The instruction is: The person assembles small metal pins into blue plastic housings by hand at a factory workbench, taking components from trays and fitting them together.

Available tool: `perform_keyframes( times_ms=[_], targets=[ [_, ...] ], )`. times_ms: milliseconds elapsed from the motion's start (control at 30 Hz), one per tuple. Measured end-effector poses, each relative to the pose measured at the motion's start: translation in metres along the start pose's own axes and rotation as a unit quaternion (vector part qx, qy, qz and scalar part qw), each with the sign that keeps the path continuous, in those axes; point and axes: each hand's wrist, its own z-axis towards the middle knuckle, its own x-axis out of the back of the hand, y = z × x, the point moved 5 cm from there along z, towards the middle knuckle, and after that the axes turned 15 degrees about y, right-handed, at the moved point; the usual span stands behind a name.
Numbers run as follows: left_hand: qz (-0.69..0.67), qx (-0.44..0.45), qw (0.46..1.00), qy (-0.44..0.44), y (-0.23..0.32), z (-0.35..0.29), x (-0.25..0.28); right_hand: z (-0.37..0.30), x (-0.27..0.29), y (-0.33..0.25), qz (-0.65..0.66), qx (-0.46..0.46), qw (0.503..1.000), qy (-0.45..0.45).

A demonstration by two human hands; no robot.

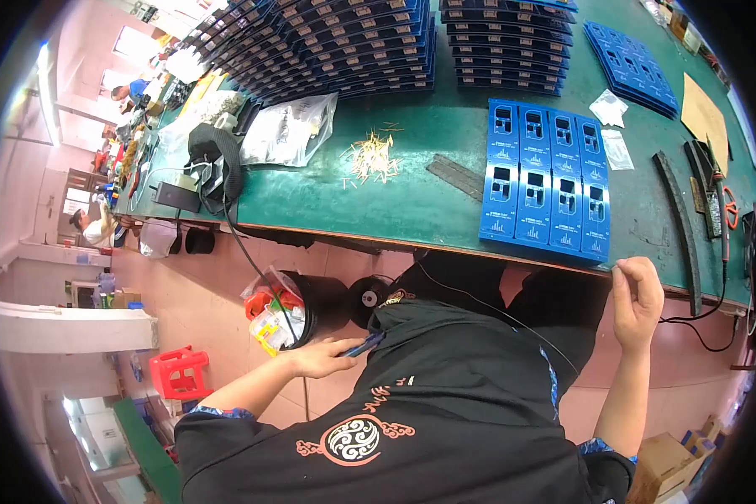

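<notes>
My left hand (321, 358) is low beside my hip, its fingers closed on a dark, flat, phone-like object (364, 344) that lies against my black shirt. My right hand (637, 296) is at the table's front edge with its fingers curled and thumb against them; anything between them is too small to make out. Just left of it, a blue circuit-board panel (543, 181) of several joined units lies flat, its near edge close to the table edge. A dark flat strip (456, 176) touches or nearly touches the panel's left side.
Stacked blue panels (509, 50) rise at the back of the green table (311, 206). Thin pale sticks (372, 160) lie in a loose pile near a clear plastic bag (290, 133). An orange-handled tool (728, 210) and a long black strip (679, 227) lie right. A filled bin (307, 307) stands below.
</notes>
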Motion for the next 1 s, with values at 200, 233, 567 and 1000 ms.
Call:
perform_keyframes(
  times_ms=[200, 233, 567, 1000],
  targets=[
    [-0.037, -0.191, 0.968, 0.157, 0.043, 0.031, 0.015, 0.002, 0.002, 0.000, 0.004, 0.013, 1.000, 0.018],
    [-0.029, -0.198, 0.967, 0.158, 0.035, 0.045, 0.008, 0.003, -0.001, -0.001, 0.002, 0.017, 0.999, 0.028],
    [-0.094, 0.017, 0.991, 0.097, 0.013, 0.084, 0.016, 0.004, 0.003, -0.014, -0.015, 0.056, 0.997, 0.050],
    [-0.342, 0.093, 0.907, 0.227, 0.002, 0.119, -0.016, 0.007, 0.007, -0.019, -0.014, 0.045, 0.998, 0.041]
  ],
)
